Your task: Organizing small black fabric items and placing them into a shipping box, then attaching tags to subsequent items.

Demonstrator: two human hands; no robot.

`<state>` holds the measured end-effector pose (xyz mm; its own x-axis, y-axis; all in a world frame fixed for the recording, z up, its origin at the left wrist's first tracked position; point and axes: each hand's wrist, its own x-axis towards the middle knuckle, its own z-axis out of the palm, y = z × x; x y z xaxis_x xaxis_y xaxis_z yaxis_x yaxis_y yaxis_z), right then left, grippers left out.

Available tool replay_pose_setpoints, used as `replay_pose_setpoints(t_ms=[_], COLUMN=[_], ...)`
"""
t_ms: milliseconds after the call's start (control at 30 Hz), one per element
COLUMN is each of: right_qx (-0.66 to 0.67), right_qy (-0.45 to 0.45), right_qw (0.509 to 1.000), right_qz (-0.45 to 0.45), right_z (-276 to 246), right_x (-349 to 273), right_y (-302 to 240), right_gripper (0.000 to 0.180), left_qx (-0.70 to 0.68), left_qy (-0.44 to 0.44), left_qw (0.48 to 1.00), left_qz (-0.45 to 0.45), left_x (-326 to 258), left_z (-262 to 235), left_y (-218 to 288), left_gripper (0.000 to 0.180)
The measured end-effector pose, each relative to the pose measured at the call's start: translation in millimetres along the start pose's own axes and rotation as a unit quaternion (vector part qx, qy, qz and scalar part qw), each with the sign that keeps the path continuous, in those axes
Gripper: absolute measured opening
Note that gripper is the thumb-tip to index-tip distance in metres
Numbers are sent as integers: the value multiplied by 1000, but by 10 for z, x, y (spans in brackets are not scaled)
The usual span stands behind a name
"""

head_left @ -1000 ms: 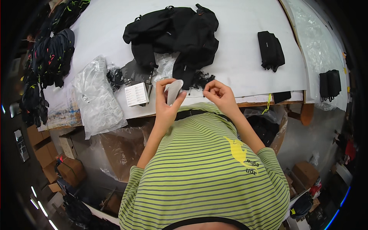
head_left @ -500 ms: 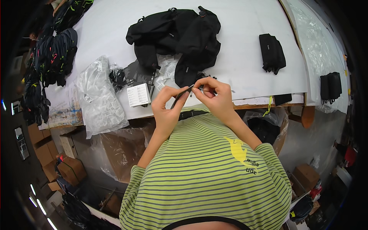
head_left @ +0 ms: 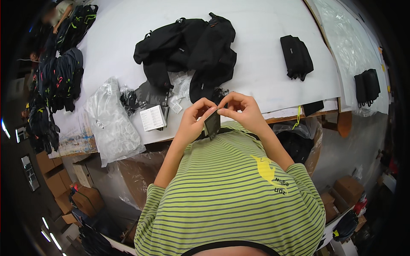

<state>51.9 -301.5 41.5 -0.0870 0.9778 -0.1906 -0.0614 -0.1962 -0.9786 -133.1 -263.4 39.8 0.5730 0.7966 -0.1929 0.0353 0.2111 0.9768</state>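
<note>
My left hand and my right hand meet in front of my shirt at the table's near edge. Both pinch the top corner of a dark, flat card tag, which hangs down from the fingertips. Whatever small piece lies between the fingertips is hidden. Beyond my hands lie several black fabric bags in a heap. To their near left are dark cards, a stack of white printed cards and small clear packets. Small black pieces lie just behind my fingers.
A large clear plastic bag of small packets overhangs the white table. Folded black bags lie on the right. Dark backpacks are piled at the left, near another person. Cardboard boxes stand below.
The card tag has turned from edge-on and slanting to hanging with its flat face showing. My hands have drawn closer together, and the whole view has shifted slightly.
</note>
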Motion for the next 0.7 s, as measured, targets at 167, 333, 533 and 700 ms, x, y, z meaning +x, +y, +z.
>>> replay_pose_setpoints(t_ms=[167,333,533,700], right_qx=[153,135,110,9], right_qy=[-30,5,64,87], right_qw=[984,988,985,992], right_qz=[84,69,112,96], right_z=[-219,-543,-912,-944], right_x=[72,110,273,544], right_y=[31,138,323,600], right_gripper=[17,13,13,14], left_qx=[14,237,586,553], left_qy=[3,72,200,163], left_qw=[999,955,751,780], left_qz=[30,162,230,245], left_x=[269,1021,1517,1074], left_z=[172,211,165,171], left_y=[30,-295,-833,-683], left_gripper=[10,10,24,25])
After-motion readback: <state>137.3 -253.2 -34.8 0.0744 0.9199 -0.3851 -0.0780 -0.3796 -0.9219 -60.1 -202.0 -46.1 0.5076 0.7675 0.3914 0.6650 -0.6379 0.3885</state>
